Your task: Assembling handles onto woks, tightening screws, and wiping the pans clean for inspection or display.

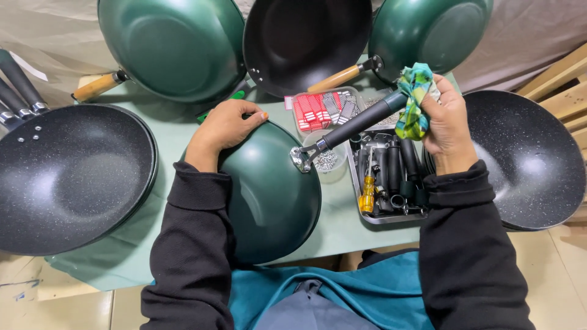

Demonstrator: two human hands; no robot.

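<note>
Landmark: a green wok, lying bottom-up on the pale green table, right before the person.
Left hand: the left hand lay on the wok's far rim, fingers curled over the edge and pressing it down.
Right hand: the right hand was clenched around a green patterned cloth, right of the wok.
Handle: the wok's black handle ran up and right from a metal bracket on the wok's rim; its far end was wrapped in the cloth.
Tray: a metal tray sat just right of the wok, under the handle, holding black handles and a yellow screwdriver.
Box: a clear box of red and grey packets stood beyond the wok, near the bracket.
Cup: a small clear cup of screws sat beside the bracket.
Other pans: speckled black pans lay left and right of the wok; two green woks and a black one stood beyond it.
</note>
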